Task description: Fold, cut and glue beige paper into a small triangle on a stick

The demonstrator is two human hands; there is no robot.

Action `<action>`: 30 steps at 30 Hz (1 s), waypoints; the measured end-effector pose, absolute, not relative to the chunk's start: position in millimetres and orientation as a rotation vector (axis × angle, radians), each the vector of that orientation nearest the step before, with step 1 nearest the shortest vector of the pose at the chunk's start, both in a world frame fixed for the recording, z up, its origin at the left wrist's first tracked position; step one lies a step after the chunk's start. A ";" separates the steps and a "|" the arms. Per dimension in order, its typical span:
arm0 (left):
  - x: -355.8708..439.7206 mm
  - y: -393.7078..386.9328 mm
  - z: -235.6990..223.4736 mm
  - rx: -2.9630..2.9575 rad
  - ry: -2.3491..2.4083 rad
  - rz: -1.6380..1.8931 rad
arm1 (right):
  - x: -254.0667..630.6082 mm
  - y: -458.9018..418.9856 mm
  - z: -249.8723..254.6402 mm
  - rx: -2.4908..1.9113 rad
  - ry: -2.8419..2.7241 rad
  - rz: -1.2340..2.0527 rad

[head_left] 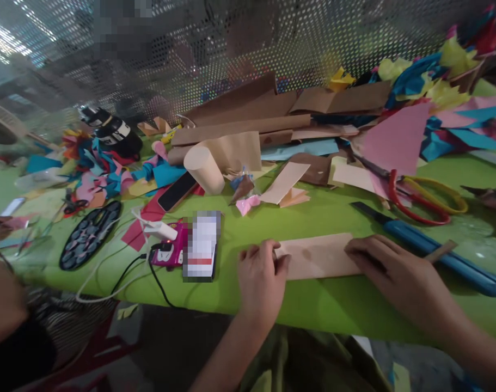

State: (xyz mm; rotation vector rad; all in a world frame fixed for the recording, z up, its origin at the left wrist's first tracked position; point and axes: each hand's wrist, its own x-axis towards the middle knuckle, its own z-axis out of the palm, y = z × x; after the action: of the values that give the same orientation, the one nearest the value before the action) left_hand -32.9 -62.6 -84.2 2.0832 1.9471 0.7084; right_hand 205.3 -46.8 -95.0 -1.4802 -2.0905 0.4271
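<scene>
A beige paper strip [319, 257] lies flat on the green table near its front edge, with a small darker spot on it. My left hand [262, 277] has its fingers curled over the strip's left end. At the other end, the fingers of my right hand [389, 267] are bent together and pinch the paper. A thin brown piece [442, 250] sticks out behind my right hand; whether I hold it cannot be made out. Just beyond that hand are a blue utility knife [431, 250] and scissors [415, 201] with red and yellow handles.
A phone [202, 245] and a pink power strip [171, 247] with cables lie to the left. Behind stand a paper roll [204, 170], brown paper sheets [248, 128], coloured scraps [96, 179] and a black bottle [112, 130]. Another person's arm [2, 294] is at far left.
</scene>
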 end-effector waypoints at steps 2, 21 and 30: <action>-32.6 -62.2 -83.5 2.094 1.944 0.705 | 206.2 -47.5 -95.7 -1.455 -2.114 0.401; -32.4 -62.5 -82.3 2.163 1.944 0.616 | 202.3 -48.4 -89.0 -1.426 -2.175 0.250; -34.7 -61.5 -82.9 2.196 1.938 0.604 | 204.5 -50.6 -94.5 -1.464 -2.166 0.330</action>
State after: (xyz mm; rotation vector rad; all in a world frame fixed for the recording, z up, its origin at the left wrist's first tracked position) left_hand -34.7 -61.5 -82.9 2.1961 1.9381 0.6035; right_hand 204.5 -50.6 -94.5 -1.4640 -2.1656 0.3302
